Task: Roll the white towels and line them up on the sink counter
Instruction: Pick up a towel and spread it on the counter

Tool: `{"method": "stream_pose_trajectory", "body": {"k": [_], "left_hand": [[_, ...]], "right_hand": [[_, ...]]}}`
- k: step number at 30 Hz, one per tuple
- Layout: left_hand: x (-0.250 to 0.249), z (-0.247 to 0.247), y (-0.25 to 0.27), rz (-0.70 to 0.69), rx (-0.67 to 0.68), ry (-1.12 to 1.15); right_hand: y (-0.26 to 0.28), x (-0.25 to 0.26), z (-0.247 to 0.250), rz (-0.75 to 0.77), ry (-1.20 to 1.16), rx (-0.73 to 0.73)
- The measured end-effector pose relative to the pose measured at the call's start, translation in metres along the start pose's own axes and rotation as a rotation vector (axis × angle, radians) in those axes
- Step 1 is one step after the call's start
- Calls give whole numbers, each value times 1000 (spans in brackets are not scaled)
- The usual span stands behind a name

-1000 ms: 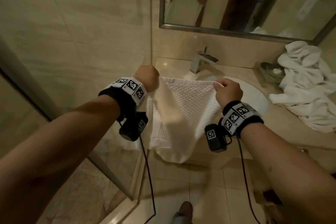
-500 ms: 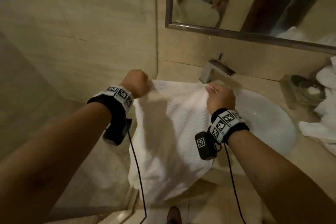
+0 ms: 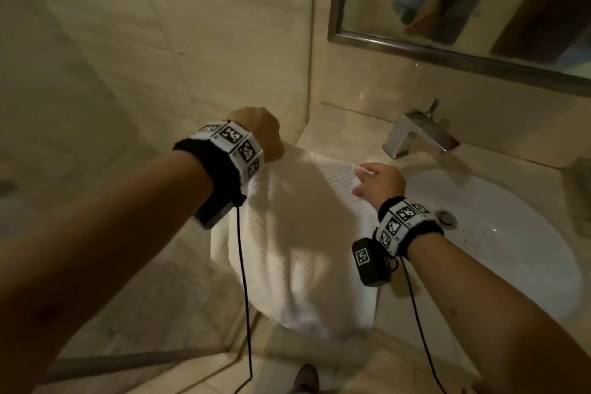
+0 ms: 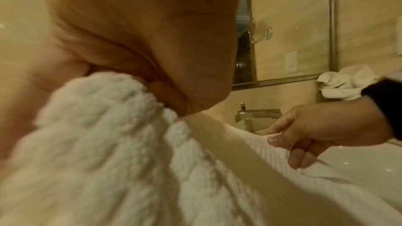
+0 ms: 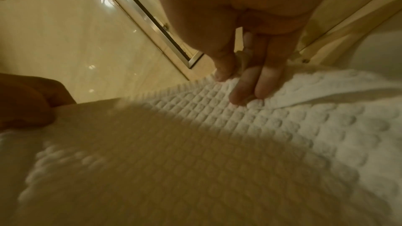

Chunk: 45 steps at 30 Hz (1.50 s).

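Note:
A white waffle-weave towel (image 3: 303, 233) lies spread on the sink counter (image 3: 345, 125), left of the basin, and its lower part hangs over the front edge. My left hand (image 3: 265, 137) grips the towel's far left corner in a closed fist; the left wrist view shows the towel (image 4: 97, 135) bunched under the palm. My right hand (image 3: 367, 179) pinches the far right corner just beside the basin, thumb on top of the cloth. In the right wrist view its fingertips (image 5: 245, 90) rest on the towel (image 5: 217, 143).
The white basin (image 3: 499, 233) and chrome faucet (image 3: 419, 134) sit to the right of the towel. A mirror (image 3: 447, 9) hangs above. A heap of crumpled white towels (image 4: 343, 83) lies further right on the counter. A tiled wall stands close on the left.
The towel, held up in the air before, now lies on the counter. Both hands moved forward and down with its corners. My view turned left, away from the towel heap.

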<state>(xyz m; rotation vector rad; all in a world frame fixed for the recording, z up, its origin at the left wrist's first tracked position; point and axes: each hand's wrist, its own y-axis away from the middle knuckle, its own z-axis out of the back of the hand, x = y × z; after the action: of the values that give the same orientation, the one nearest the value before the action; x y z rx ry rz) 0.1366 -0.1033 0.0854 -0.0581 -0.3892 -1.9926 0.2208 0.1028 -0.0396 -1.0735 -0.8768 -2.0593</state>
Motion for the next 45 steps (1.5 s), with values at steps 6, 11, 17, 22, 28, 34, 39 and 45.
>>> {"method": "stream_pose_trajectory", "body": {"k": [6, 11, 17, 22, 28, 34, 39, 45], "left_hand": [[8, 10, 3, -100, -47, 6], [-4, -50, -1, -17, 96, 169], [-31, -110, -2, -13, 249, 292], [-44, -143, -12, -93, 280, 259], [-51, -160, -27, -162, 332, 132], [-41, -160, -34, -214, 434, 107], [-42, -158, -31, -244, 425, 69], [-34, -165, -16, -216, 378, 243]], "right_hand": [[-1, 12, 0, 57, 66, -30], [6, -14, 3, 37, 148, 111], [11, -46, -7, 21, 186, 155], [14, -71, -18, 11, 157, 221], [12, -100, -12, 0, 243, 288], [44, -80, -20, 92, 527, 557], [55, -64, -46, 86, 848, 708], [41, -54, -44, 24, 847, 621]]}}
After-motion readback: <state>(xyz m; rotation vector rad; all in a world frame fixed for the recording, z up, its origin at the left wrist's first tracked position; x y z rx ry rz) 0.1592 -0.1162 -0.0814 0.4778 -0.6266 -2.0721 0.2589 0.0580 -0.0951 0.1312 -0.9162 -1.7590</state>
